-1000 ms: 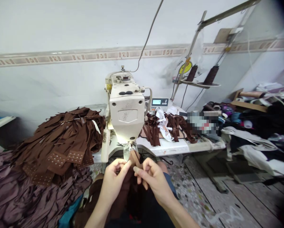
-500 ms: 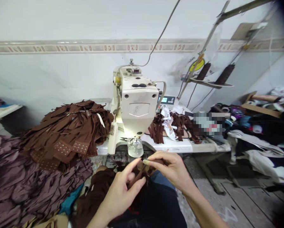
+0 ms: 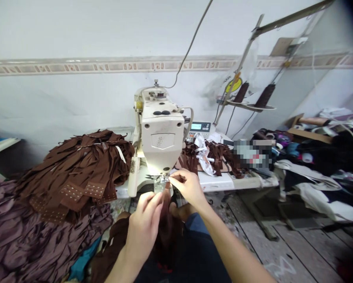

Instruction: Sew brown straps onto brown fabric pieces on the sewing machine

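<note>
A white sewing machine (image 3: 161, 137) faces me, its needle area lit above a clear guard. Brown fabric (image 3: 165, 232) hangs from the needle area down into my lap, with a narrow strip at its top. My right hand (image 3: 190, 188) pinches the upper end of this fabric close beside the presser foot. Lower and to the left, my left hand (image 3: 145, 220) has its fingers closed on the fabric's left edge. The exact pinch points are partly hidden by the fingers.
Left of the machine lies a heap of brown garments (image 3: 76, 169) with studded bands; mauve fabric (image 3: 41, 236) is piled below it. Brown strips (image 3: 220, 157) lie right of the machine. Thread cones (image 3: 265, 96) stand on a rack, and a cluttered pile (image 3: 312, 161) sits far right.
Both hands have moved up toward the needle with the brown fabric, the right one now beside the presser foot. The left hand's fingers have closed together. The view has shifted slightly.
</note>
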